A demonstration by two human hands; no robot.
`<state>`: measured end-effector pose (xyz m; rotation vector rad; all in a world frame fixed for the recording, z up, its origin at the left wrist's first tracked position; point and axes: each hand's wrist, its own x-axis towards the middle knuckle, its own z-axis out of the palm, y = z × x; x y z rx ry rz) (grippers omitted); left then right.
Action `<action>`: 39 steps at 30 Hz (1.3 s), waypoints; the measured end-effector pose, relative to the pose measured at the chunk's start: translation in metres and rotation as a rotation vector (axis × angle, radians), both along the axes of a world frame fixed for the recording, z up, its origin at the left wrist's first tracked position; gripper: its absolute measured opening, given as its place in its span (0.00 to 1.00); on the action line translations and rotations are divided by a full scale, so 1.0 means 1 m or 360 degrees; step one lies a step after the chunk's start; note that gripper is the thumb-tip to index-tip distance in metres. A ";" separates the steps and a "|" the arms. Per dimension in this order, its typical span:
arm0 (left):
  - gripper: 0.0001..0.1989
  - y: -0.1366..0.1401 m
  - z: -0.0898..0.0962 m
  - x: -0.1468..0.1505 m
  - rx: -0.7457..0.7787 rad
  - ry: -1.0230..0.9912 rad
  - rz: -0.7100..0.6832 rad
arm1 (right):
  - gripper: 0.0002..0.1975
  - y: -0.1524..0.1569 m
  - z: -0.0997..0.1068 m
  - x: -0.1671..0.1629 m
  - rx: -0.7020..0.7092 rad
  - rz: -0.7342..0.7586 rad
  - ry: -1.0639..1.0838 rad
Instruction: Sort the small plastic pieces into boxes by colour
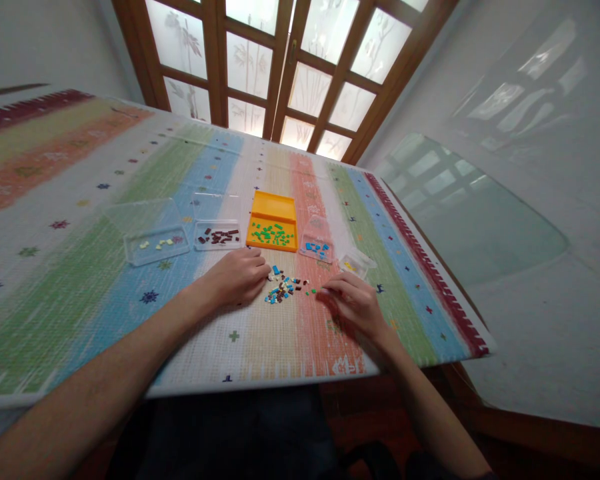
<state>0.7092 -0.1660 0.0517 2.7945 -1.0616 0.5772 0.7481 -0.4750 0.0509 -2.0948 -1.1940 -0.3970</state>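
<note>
Mixed small bricks (283, 288) lie in a loose pile on the striped mat (80, 267) covering the desk (473, 337), between our 2 hands. We see brown, blue, white and green pieces in it; single shapes are too small to tell.

Our left hand (237, 277) rests palm down at the pile's left edge, fingers (263, 270) curled together with tips touching or just beside the nearest pieces. We cannot tell whether a piece is pinched.

Our right hand (355, 300) rests on the mat just right of the pile, fingers (330, 291) held close together and pointing toward it. Whether they hold anything cannot be told.

Behind the pile stand 5 containers in a row, left to right:
- clear box (156, 250) with yellow pieces, lid up
- clear box (219, 237) with brown pieces
- orange box (273, 230) with green pieces, lid open behind it
- small clear box (317, 247) with blue pieces
- small clear box (354, 265) with yellow pieces, just beyond our right hand

A wooden-framed frosted window (280, 67) stands behind the desk.
</note>
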 end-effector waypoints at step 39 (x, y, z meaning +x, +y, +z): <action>0.13 0.000 -0.001 0.001 0.0005 0.0041 -0.0008 | 0.06 0.024 0.000 -0.001 -0.0459 0.0179 0.0145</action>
